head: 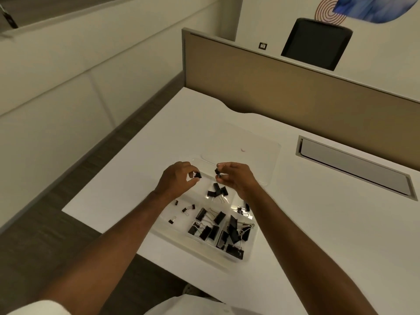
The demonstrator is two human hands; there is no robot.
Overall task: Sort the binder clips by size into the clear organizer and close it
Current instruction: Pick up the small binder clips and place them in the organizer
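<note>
Two small binder clips are in the air above the clear organizer point(251, 243): the left hand point(176, 179) pinches one small clip point(198, 175) between thumb and curled fingers, and the right hand point(235, 178) pinches the other small clip point(217, 172) in the same way. To do this step well, I think each clip should be compared with those already sorted and lowered straight into the matching compartment, not dropped from high. The organizer lies open on the white desk point(318, 223), its lid point(261, 146) lying flat behind it. The near compartments hold the large clips point(234, 233) and medium clips point(208, 226), a farther one holds a few smaller clips point(217, 192). Several tiny clips point(185, 210) lie loose on the desk beside the left forearm.
</note>
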